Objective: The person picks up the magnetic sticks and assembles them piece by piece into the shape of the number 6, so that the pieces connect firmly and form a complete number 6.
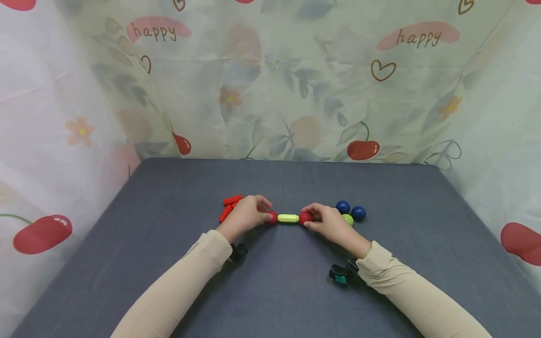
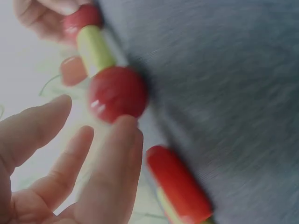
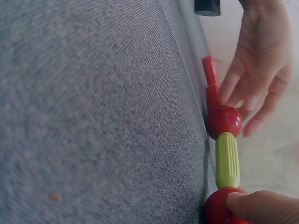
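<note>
A yellow-green toy rod (image 1: 288,218) joins two glossy red balls in a straight line, low over the grey table. My right hand (image 1: 331,224) pinches the right red ball (image 1: 305,218); its thumb (image 3: 254,205) presses on the ball in the right wrist view. At the other end, my left hand (image 1: 250,216) is beside the left red ball (image 1: 272,217). One of its fingertips (image 2: 125,122) meets that ball, while the other fingers spread loosely apart in the left wrist view.
Several red rods (image 1: 226,213) lie just left of my left hand. Beyond my right hand sit two blue balls (image 1: 343,206) and a yellow-green ball (image 1: 348,219), partly hidden by the hand. A patterned curtain (image 1: 274,94) rises behind the table (image 1: 169,234).
</note>
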Demonstrator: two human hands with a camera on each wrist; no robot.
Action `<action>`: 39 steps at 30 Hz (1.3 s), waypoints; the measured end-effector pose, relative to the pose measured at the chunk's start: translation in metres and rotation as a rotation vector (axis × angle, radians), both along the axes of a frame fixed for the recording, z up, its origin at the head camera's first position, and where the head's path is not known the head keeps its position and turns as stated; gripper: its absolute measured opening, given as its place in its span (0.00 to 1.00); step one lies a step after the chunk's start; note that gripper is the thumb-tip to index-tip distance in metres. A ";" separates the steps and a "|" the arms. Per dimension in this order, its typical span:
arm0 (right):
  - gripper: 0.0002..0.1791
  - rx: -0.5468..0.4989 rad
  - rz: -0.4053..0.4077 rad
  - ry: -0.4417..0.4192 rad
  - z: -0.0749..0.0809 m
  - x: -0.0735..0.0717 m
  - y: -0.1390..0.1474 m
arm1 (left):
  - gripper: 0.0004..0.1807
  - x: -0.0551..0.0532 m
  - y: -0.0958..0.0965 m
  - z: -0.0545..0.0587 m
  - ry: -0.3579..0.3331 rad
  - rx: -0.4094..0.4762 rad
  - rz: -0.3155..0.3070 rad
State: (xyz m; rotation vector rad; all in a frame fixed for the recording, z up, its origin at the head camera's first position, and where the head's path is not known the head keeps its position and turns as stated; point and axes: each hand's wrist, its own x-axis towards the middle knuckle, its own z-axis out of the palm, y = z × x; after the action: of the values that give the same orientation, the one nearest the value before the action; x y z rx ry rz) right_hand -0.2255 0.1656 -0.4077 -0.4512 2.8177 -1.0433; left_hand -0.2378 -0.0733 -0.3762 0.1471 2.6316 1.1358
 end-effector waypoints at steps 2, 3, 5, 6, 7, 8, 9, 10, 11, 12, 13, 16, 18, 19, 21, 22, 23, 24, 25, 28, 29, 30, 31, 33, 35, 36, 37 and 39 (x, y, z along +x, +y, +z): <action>0.17 0.000 0.000 0.001 0.000 0.000 0.000 | 0.16 0.000 -0.004 0.006 0.004 0.029 0.009; 0.18 0.002 0.000 0.002 0.000 0.000 0.000 | 0.16 0.000 -0.006 0.008 0.009 0.041 0.014; 0.18 0.003 0.001 0.001 0.000 0.000 0.000 | 0.17 0.000 -0.012 0.015 0.018 0.058 0.026; 0.18 0.004 0.001 0.000 0.000 0.000 0.000 | 0.16 0.000 -0.015 0.019 0.025 0.064 0.029; 0.18 0.003 0.000 -0.001 0.000 0.000 0.000 | 0.16 0.000 -0.019 0.022 0.032 0.067 0.035; 0.18 0.004 0.001 0.000 0.000 0.000 0.000 | 0.16 0.000 -0.023 0.025 0.037 0.075 0.040; 0.18 0.006 0.002 0.000 0.000 0.000 0.000 | 0.16 0.000 -0.027 0.028 0.040 0.078 0.050; 0.18 0.007 0.004 0.001 0.000 -0.001 0.000 | 0.16 0.000 -0.031 0.031 0.036 0.089 0.062; 0.18 0.008 0.003 0.002 0.000 -0.001 0.000 | 0.16 0.000 -0.036 0.033 0.032 0.102 0.076; 0.18 0.010 0.002 0.003 0.000 -0.001 0.000 | 0.16 0.000 -0.040 0.035 0.029 0.112 0.085; 0.18 0.009 -0.001 0.002 0.000 -0.001 0.000 | 0.16 -0.001 -0.045 0.037 0.022 0.122 0.097; 0.17 0.008 -0.003 0.010 0.000 -0.001 0.000 | 0.17 -0.003 -0.059 0.038 0.000 0.143 0.113; 0.17 0.008 -0.003 0.017 0.000 -0.001 0.001 | 0.18 -0.004 -0.068 0.036 -0.013 0.149 0.119; 0.17 0.005 -0.005 0.018 0.000 -0.001 0.001 | 0.18 -0.005 -0.072 0.034 -0.017 0.148 0.125; 0.17 0.004 -0.010 0.017 0.000 -0.001 0.001 | 0.19 -0.007 -0.079 0.030 -0.027 0.143 0.139; 0.17 0.006 -0.010 0.018 0.000 -0.001 0.001 | 0.20 -0.008 -0.082 0.028 -0.031 0.140 0.142; 0.17 0.006 -0.011 0.016 0.000 -0.001 0.001 | 0.20 -0.008 -0.085 0.026 -0.035 0.130 0.148; 0.17 0.006 -0.011 0.014 0.000 -0.001 0.001 | 0.20 -0.009 -0.088 0.024 -0.040 0.122 0.151; 0.17 0.003 -0.013 0.009 0.000 0.000 0.001 | 0.21 -0.009 -0.090 0.022 -0.046 0.113 0.154; 0.17 0.000 -0.010 0.004 0.000 0.001 0.001 | 0.22 -0.010 -0.095 0.016 -0.068 0.076 0.143; 0.17 -0.001 -0.011 0.001 0.000 0.002 0.001 | 0.21 -0.011 -0.096 0.015 -0.076 0.062 0.142; 0.17 -0.004 -0.013 -0.001 0.000 0.002 0.001 | 0.21 -0.012 -0.097 0.013 -0.086 0.053 0.139; 0.17 -0.007 -0.015 -0.003 0.000 0.002 0.000 | 0.21 -0.012 -0.098 0.011 -0.095 0.043 0.136; 0.17 -0.008 -0.016 -0.001 -0.001 0.002 0.000 | 0.21 -0.014 -0.098 0.008 -0.113 0.026 0.135; 0.17 -0.008 -0.014 0.002 -0.001 0.002 0.000 | 0.21 -0.016 -0.099 0.004 -0.127 0.013 0.137; 0.17 -0.007 -0.013 0.004 -0.001 0.001 -0.001 | 0.21 -0.017 -0.099 0.002 -0.135 0.008 0.139; 0.17 -0.006 -0.013 0.004 -0.001 0.001 -0.001 | 0.21 -0.018 -0.099 0.000 -0.141 0.001 0.141; 0.17 0.001 -0.012 0.006 -0.001 0.000 -0.001 | 0.22 -0.020 -0.099 -0.002 -0.152 -0.017 0.145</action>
State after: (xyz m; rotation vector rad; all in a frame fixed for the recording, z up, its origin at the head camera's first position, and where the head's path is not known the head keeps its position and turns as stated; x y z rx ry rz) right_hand -0.2252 0.1643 -0.4085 -0.4382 2.8297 -1.0453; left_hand -0.2573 -0.1722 -0.3778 -0.1307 2.5504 1.1213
